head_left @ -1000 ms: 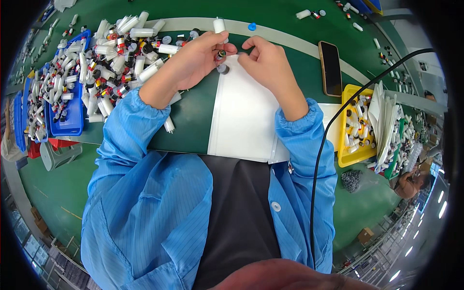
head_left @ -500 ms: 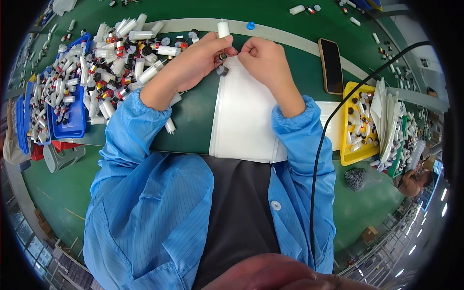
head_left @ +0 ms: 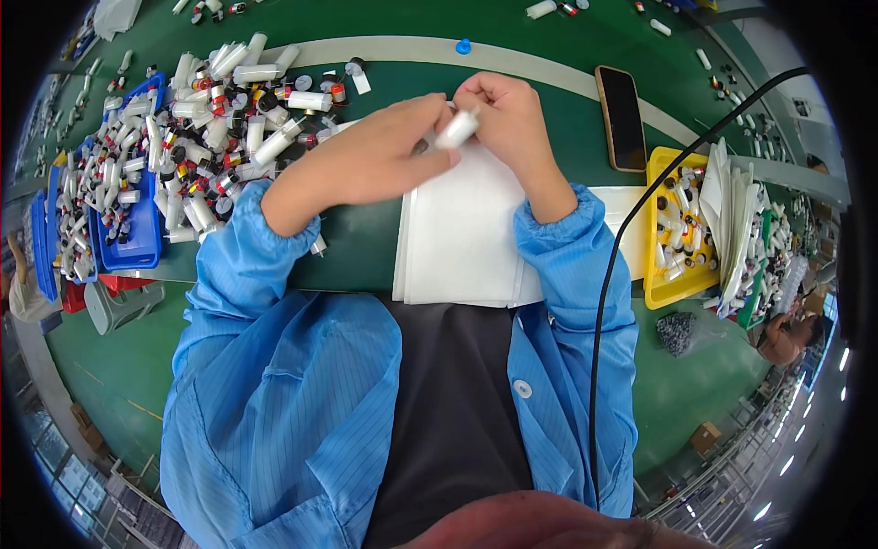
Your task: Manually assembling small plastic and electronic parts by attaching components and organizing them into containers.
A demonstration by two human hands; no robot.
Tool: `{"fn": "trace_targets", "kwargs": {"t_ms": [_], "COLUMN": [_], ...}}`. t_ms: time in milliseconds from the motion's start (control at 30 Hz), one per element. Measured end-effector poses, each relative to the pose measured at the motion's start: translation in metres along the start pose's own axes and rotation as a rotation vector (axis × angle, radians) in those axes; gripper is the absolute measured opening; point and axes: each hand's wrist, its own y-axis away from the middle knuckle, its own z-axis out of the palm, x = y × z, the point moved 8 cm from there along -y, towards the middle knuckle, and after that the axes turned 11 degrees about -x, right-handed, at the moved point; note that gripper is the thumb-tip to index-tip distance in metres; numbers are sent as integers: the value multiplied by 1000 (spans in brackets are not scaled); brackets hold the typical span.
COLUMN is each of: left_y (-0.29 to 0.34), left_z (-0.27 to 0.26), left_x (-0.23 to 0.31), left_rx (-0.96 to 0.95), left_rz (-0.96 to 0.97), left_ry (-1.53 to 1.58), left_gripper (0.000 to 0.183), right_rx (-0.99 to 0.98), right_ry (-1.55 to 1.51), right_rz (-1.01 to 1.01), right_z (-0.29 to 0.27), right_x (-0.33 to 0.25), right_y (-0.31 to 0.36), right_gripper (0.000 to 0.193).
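A small white cylindrical bottle [head_left: 455,131], blurred by motion, is tilted between my two hands above the stack of white sheets [head_left: 466,238]. My left hand [head_left: 389,151] grips it with thumb and fingers; a dark round bit shows beneath those fingers, too hidden to name. Against the bottle's upper end rests my right hand [head_left: 510,114], its fingers curled together. Whatever those fingers pinch is out of sight. Left of my left hand spreads a big heap of similar white bottles [head_left: 261,71] with black, red and yellow parts.
Blue trays [head_left: 137,242] hold more bottles at the left. A phone [head_left: 622,119] lies right of my right hand, near a yellow tray [head_left: 672,293] of bottles. A black cable [head_left: 599,339] crosses the right side. A blue piece [head_left: 464,47] sits on the pale strip.
The bottle has gone from upright above my left fingers to tilted and lower, close to my right hand. My left hand has turned over, its back now upward. A white tag shows beside the heap.
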Motion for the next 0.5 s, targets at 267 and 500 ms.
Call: {"fn": "trace_targets", "kwargs": {"t_ms": [267, 500], "left_y": [13, 13], "left_z": [16, 20], "left_x": [0, 0], "left_rx": [157, 157], "left_rz": [184, 135], "left_ry": [-392, -435], "left_gripper": [35, 46], "right_rx": [16, 14], "right_ry": [53, -196], "right_rz": [-60, -43], "right_z": [-1, -9], "right_x": [-7, 0], "right_y": [6, 9], "right_gripper": [11, 13]}}
